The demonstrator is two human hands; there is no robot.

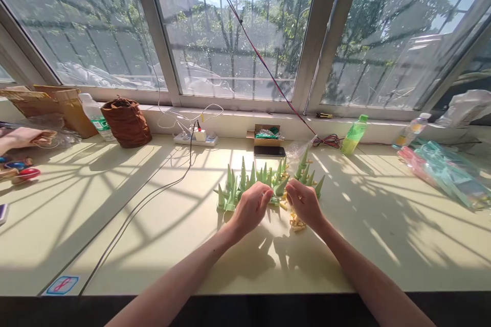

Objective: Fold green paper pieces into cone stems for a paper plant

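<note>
My left hand (252, 204) is closed in a pinch over the middle of the table, palm turned inward. A pale green pointed cone (281, 187) shows at its fingertips, tilted, between my two hands. My right hand (306, 203) is also closed, with its thumb and finger pressed together beside the cone; what lies in them is hidden. Several more green cones (243, 176) stand upright in a cluster behind and around both hands. Under my right hand lies a small heap of yellowish pieces (297, 223), partly covered by the wrist.
A phone (269, 151) and a small cardboard box (267, 135) lie behind the cones. To the left are a power strip (195, 139), a brown bag (126, 122) and another person's hand (28, 137). A green bottle (354, 135) and plastic bags (445, 171) are on the right.
</note>
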